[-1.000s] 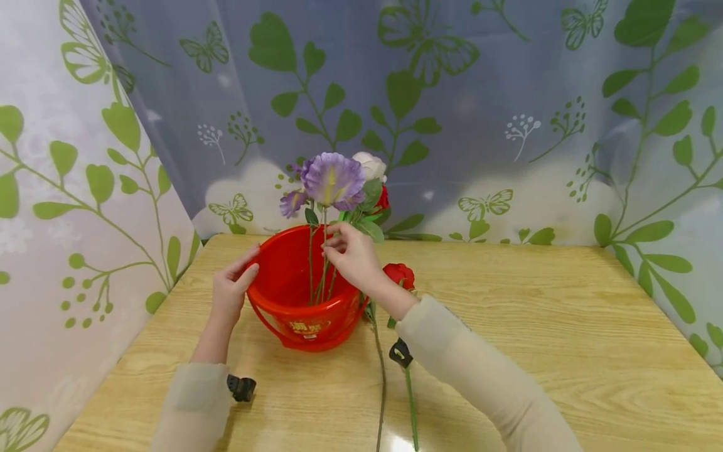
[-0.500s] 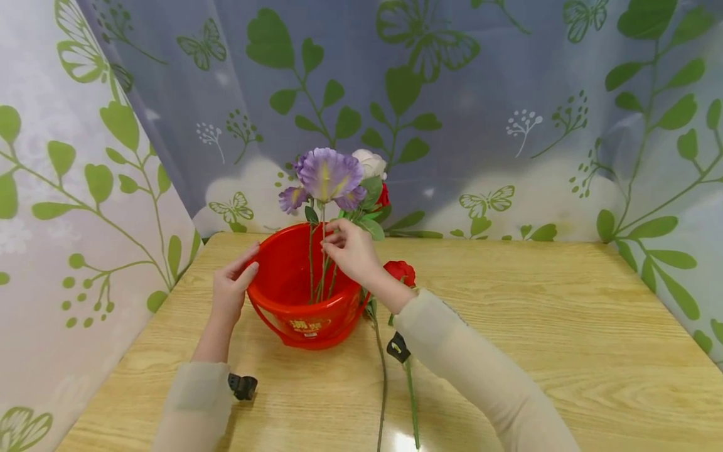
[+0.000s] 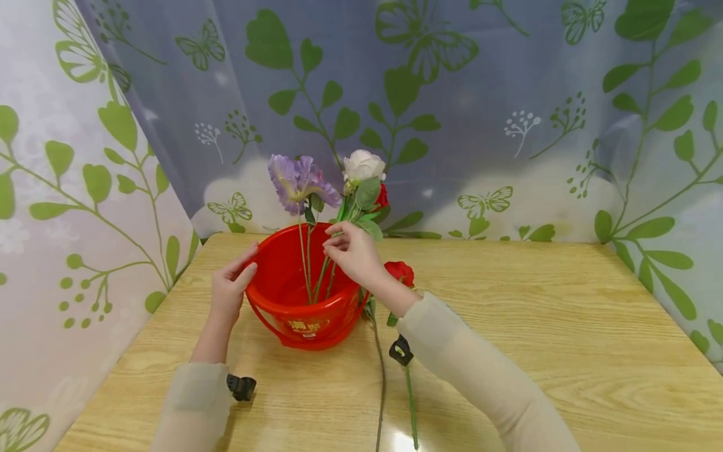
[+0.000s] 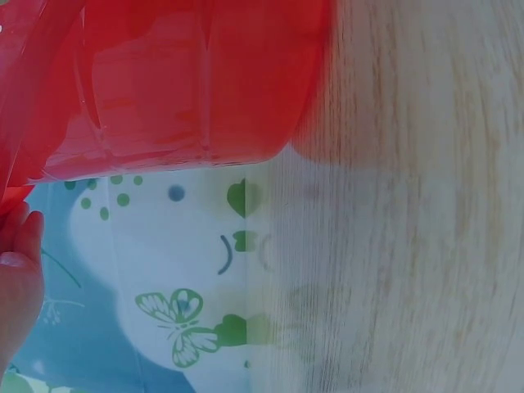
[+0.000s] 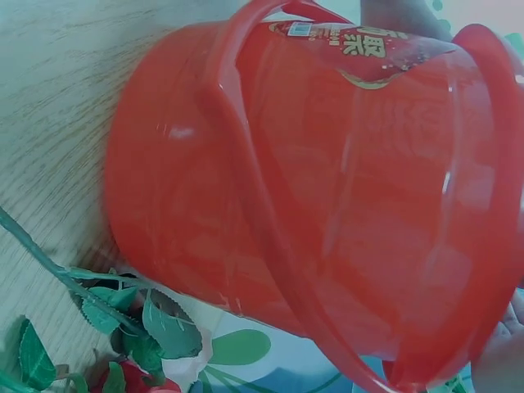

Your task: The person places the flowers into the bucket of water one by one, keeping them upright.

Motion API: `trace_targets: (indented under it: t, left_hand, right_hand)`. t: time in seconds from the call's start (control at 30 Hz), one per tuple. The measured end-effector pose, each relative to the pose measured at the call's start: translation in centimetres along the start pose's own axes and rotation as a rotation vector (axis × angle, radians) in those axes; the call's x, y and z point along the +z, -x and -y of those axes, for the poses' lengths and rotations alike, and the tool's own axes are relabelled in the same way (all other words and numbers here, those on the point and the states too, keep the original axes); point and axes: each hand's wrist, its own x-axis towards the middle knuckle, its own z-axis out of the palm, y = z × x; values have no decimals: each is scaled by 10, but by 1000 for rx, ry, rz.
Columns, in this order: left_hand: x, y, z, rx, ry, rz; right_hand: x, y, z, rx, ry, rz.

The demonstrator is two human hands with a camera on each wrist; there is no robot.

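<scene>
A red bucket [image 3: 294, 323] stands on the table, with several artificial flowers upright or leaning inside it. My left hand [image 3: 228, 289] rests on the bucket's left rim, fingers fairly straight and thumb apart; part of it shows in the left wrist view. Over the opening, my right hand [image 3: 356, 251] has relaxed, bent fingers with no stem visible between them. The purple iris [image 3: 299, 182] leans left, its stem [image 3: 304, 257] apart from that hand. A white rose [image 3: 364, 166] and a partly hidden red flower [image 3: 382, 197] rise behind the right hand.
Right of the bucket, a red rose [image 3: 399, 273] lies on the table [image 3: 536, 333], partly hidden by my right forearm. Stems [image 3: 380, 376] extend toward the front edge. Dark wrist devices show beneath both sleeves. Patterned curtains [image 3: 497, 94] enclose the back and sides.
The purple iris has left my right hand's fingers and tipped left, uncovering more of the white rose. Both hands stay in nearly the same places.
</scene>
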Motion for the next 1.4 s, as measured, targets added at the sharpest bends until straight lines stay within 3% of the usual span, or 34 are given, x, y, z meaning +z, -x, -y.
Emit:
trace_targets:
  t: [0.53,0.83,1.17,1.4]
  left_hand:
    - [0,0,-1,14,-17,2]
    - [0,0,1,8,-4,0]
    - [-5,3,-4,27,61,-17]
    - [3,1,-1,32,65,-3]
  right_hand:
    - [-34,31,-7,-51,-147,-69]
    - [-53,58,-25,-50,-60,-78]
    - [-65,96,-56,49,0,3]
    - [-77,124,-77,227,-48,15]
